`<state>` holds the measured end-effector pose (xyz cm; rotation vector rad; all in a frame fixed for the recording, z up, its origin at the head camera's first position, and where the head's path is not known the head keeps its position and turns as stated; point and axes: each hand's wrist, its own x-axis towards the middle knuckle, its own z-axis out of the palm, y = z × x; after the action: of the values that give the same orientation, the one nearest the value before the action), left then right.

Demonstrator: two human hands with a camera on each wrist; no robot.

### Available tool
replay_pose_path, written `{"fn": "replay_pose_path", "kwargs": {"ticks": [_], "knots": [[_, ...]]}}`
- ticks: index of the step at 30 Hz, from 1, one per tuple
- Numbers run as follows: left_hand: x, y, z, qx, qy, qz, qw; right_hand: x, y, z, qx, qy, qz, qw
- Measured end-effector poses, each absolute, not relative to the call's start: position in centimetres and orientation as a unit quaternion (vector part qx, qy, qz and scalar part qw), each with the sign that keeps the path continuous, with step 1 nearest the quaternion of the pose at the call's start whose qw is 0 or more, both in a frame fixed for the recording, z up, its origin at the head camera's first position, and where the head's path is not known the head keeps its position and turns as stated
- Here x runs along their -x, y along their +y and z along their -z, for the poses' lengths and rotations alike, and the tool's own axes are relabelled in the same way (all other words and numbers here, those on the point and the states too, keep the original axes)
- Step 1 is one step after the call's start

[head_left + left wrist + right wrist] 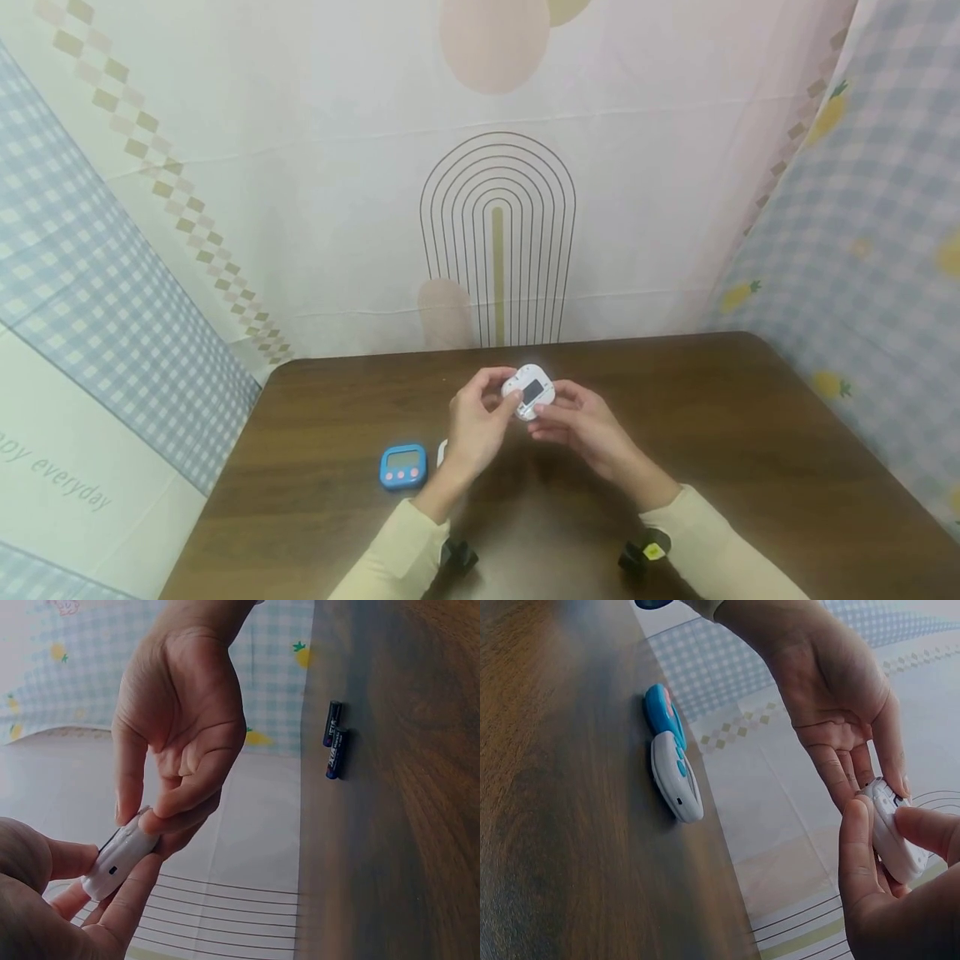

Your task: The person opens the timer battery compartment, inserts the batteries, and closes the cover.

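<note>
Below the centre of the head view, I am pinching the timer (pixel 532 385) between left hand (pixel 478 423) and right hand (pixel 591 427); my thumbs should be pressing gently, fingers supporting its edge.

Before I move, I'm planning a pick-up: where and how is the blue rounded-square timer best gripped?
Probably by the near and far edges of the blue rounded-square timer, coming from above: it lies flat, face up, and the white rounded timer with blue buttons sits close on its right.
</note>
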<state>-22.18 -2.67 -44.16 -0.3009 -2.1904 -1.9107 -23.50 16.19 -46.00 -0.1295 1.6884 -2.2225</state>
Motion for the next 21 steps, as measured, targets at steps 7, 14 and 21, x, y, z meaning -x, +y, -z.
{"fn": "replay_pose_path", "kwargs": {"ticks": [7,14,21], "knots": [[22.1,-2.66,43.92,0.094,-0.748,0.649,0.103,23.35,16.03,45.67,0.043,0.598,0.783,0.165],[21.96,-2.45,43.8,0.083,-0.753,0.643,0.106,23.16,16.05,45.6,0.044,0.614,0.772,0.156],[22.02,-2.42,43.93,0.085,-0.754,0.643,0.105,23.19,15.83,45.85,0.038,0.626,0.764,0.15]]}}
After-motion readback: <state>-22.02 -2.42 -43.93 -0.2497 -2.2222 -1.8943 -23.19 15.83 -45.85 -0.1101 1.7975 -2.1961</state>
